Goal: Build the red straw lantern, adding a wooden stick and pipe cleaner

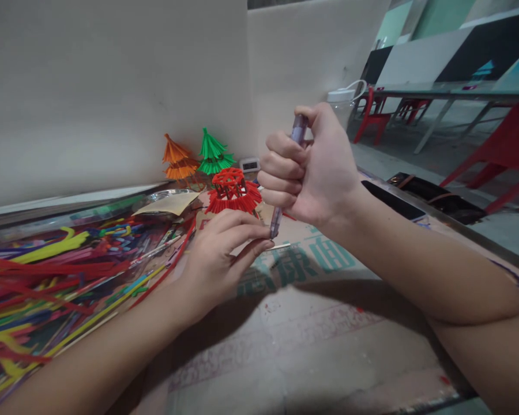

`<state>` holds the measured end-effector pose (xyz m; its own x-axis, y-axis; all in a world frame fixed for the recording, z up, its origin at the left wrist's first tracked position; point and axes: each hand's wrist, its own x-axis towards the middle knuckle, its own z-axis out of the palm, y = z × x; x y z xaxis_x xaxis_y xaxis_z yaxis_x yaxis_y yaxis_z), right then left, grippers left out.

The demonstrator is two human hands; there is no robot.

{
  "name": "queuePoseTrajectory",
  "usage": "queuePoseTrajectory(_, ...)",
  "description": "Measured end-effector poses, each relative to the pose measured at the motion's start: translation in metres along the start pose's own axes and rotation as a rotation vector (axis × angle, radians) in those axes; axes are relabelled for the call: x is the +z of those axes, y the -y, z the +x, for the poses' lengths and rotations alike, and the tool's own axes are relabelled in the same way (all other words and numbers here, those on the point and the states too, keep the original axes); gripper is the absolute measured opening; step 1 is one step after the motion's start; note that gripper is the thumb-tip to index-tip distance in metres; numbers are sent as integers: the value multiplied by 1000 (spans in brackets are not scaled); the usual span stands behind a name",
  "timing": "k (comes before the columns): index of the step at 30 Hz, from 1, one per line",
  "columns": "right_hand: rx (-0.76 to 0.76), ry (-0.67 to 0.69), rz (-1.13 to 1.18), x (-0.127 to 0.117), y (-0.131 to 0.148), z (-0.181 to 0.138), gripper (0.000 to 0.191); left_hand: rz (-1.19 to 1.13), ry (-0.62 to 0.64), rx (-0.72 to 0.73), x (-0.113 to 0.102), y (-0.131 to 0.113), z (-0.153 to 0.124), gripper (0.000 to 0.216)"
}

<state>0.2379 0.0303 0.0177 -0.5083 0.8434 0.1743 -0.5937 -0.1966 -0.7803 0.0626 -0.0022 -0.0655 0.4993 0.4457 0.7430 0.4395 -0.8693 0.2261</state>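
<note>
Snugly, right fingers (283, 167) wrapping purple tool (299, 130), left fingers (247, 232) pinching stick (282, 246), paper (169, 203) over dish (168, 193)

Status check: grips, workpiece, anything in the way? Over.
Right grip fisted around slim purple translucent tool, tip down. Left grip at its tip, beside thin pale stick. Red tiered craft model close behind.

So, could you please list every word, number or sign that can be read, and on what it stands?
"康" and "面": large teal characters on the work surface.
Other teal characters there: partly hidden, not readable.
Red print on the same surface: too blurred.
Small device near the wall: too small.
Purple tool in the right hand: no readable marking.
</note>
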Motion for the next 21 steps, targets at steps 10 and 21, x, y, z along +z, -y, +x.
queuePoseTrajectory(10,5,-42,34,2,-1,1,54,-2,0,-2,0,-1,0,6)
queuePoseTrajectory(21,13,94,14,-6,1,2,54,-4,2,2,0,0,0,7)
